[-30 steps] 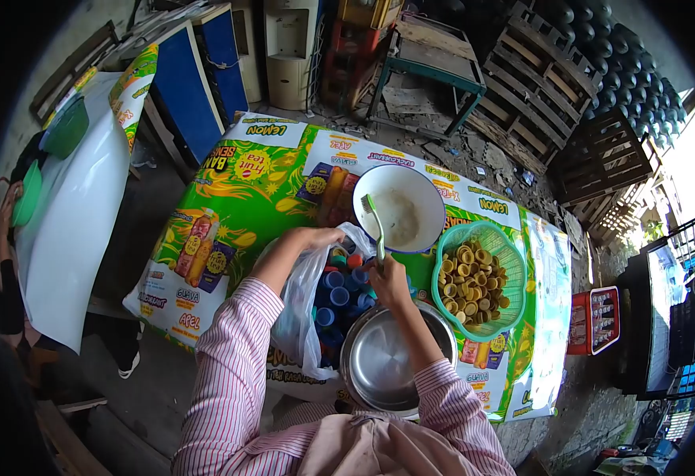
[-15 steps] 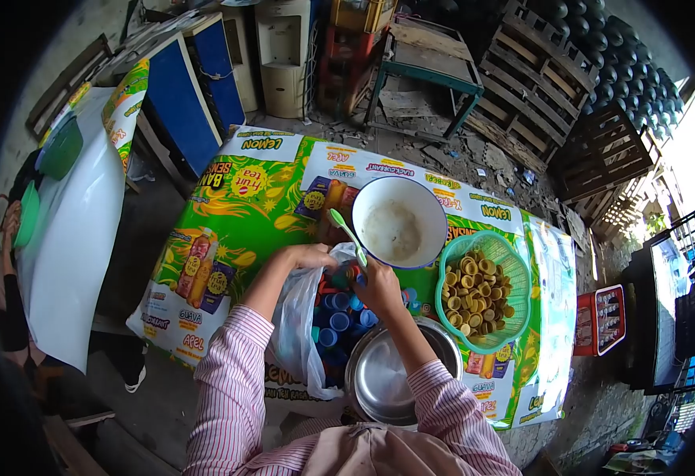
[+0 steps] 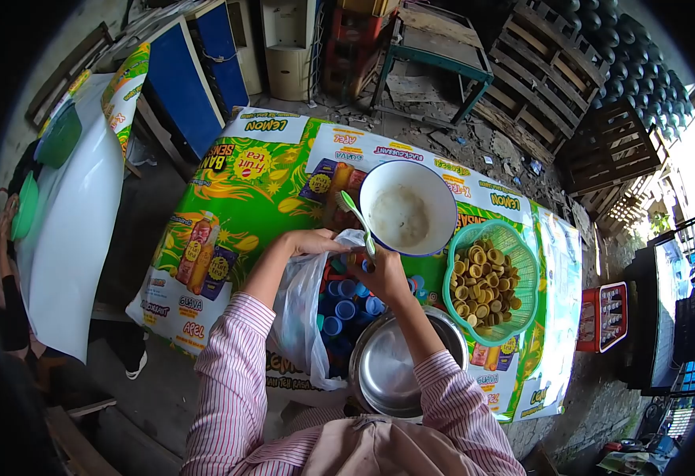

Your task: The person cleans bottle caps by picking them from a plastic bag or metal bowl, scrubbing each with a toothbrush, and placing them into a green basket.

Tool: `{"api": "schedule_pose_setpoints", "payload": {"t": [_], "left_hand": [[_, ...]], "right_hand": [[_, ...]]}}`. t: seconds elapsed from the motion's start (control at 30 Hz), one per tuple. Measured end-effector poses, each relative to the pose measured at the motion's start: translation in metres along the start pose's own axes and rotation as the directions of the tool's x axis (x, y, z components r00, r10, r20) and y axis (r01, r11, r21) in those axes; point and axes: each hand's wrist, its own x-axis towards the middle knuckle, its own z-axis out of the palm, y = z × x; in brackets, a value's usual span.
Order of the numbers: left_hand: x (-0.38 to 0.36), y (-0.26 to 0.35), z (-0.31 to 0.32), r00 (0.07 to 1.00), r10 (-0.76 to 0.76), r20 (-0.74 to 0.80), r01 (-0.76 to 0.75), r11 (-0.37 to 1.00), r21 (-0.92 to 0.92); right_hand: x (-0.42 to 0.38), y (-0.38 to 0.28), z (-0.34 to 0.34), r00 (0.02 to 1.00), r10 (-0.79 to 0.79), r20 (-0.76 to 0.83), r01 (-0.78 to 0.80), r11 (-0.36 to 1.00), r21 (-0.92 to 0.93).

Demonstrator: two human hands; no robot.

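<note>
My right hand grips a green-and-white toothbrush, bristle end pointing up and away from me. Whether a cap is also between those fingers I cannot make out. The fingers of my left hand are closed on the top edge of a clear plastic bag. Inside and spilling from the bag's mouth are several bottle caps, mostly blue with some red. Just beyond my right hand stands a white enamel basin with cloudy water. Close to my body is a shiny metal pot.
A green plastic basket of yellow caps stands to the right on the printed table cover. Another person's hand touches a green bowl at far left. A red crate is beyond the right edge.
The view has shifted slightly, so the table things appear a little higher and further right. Both hands stay near the bag's mouth, and the toothbrush is still in my right hand.
</note>
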Motion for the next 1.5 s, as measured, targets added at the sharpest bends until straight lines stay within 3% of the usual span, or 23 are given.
{"api": "schedule_pose_setpoints", "payload": {"t": [0.13, 0.2, 0.33, 0.4, 0.5, 0.53, 0.73, 0.8, 0.93, 1.0, 1.13, 1.2, 1.23, 1.27, 1.33, 1.4, 1.5], "left_hand": [[0.0, -0.01, -0.001, 0.999, 0.038, -0.03, -0.04, 0.998, -0.055], [-0.001, -0.008, -0.001, 0.995, 0.101, 0.017, -0.101, 0.995, 0.003], [-0.01, 0.001, 0.004, 0.996, 0.088, 0.017, -0.088, 0.996, -0.001], [-0.013, 0.001, 0.004, 0.993, 0.114, -0.028, -0.108, 0.981, 0.161], [-0.012, -0.003, 0.001, 0.995, 0.087, -0.052, -0.074, 0.974, 0.214], [-0.01, -0.005, 0.0, 0.99, 0.137, -0.017, -0.131, 0.969, 0.21], [-0.019, 0.008, 0.006, 0.991, 0.131, -0.04, -0.115, 0.954, 0.275], [-0.017, 0.006, 0.006, 0.992, 0.109, -0.055, -0.09, 0.957, 0.277], [-0.016, 0.005, 0.006, 0.991, 0.114, -0.068, -0.091, 0.956, 0.278], [-0.015, 0.007, 0.006, 0.992, 0.109, -0.065, -0.086, 0.955, 0.283], [-0.016, 0.009, 0.006, 0.994, 0.107, -0.032, -0.098, 0.971, 0.217], [-0.014, 0.006, 0.004, 0.994, 0.102, -0.025, -0.095, 0.973, 0.211], [-0.014, 0.004, 0.003, 0.995, 0.097, -0.021, -0.091, 0.974, 0.207], [-0.013, 0.004, 0.001, 0.995, 0.097, -0.017, -0.091, 0.975, 0.205], [-0.013, 0.005, 0.001, 0.999, 0.047, 0.002, -0.047, 0.979, 0.197], [-0.016, 0.01, 0.004, 0.999, 0.048, 0.003, -0.048, 0.982, 0.183], [-0.016, 0.017, 0.011, 0.999, 0.034, -0.025, -0.031, 0.991, 0.132]], "right_hand": [[0.001, 0.006, 0.006, 0.993, -0.092, -0.079, 0.095, 0.995, 0.028], [0.001, 0.005, 0.0, 0.996, 0.021, 0.084, -0.024, 0.999, 0.04], [0.001, 0.01, 0.004, 0.997, -0.048, 0.06, 0.044, 0.997, 0.067], [0.002, 0.01, 0.006, 1.0, 0.006, -0.022, 0.0, 0.964, 0.266], [0.003, 0.009, 0.003, 1.0, 0.006, 0.017, -0.009, 0.974, 0.225], [0.003, 0.007, 0.003, 1.0, 0.005, 0.015, -0.009, 0.974, 0.225], [0.006, 0.004, 0.003, 0.999, 0.026, -0.034, -0.014, 0.947, 0.321], [0.008, 0.004, -0.001, 0.994, 0.075, 0.083, -0.084, 0.99, 0.116], [0.013, 0.006, -0.002, 0.991, 0.084, 0.106, -0.092, 0.993, 0.078], [0.01, -0.005, -0.007, 0.993, 0.106, 0.052, -0.115, 0.975, 0.191], [-0.008, -0.025, -0.025, 0.986, 0.161, -0.052, -0.144, 0.96, 0.242], [-0.035, -0.045, -0.053, 0.972, 0.23, -0.039, -0.223, 0.966, 0.127], [-0.052, -0.043, -0.061, 0.988, 0.143, -0.058, -0.139, 0.989, 0.057], [-0.069, -0.056, -0.08, 0.964, 0.258, 0.061, -0.261, 0.964, 0.05], [-0.109, -0.044, -0.093, 0.961, 0.222, 0.167, -0.213, 0.975, -0.069], [-0.133, -0.055, -0.104, 0.876, 0.4, 0.27, -0.364, 0.915, -0.174], [-0.157, -0.051, -0.106, 0.859, 0.425, 0.285, -0.373, 0.901, -0.22]]}}
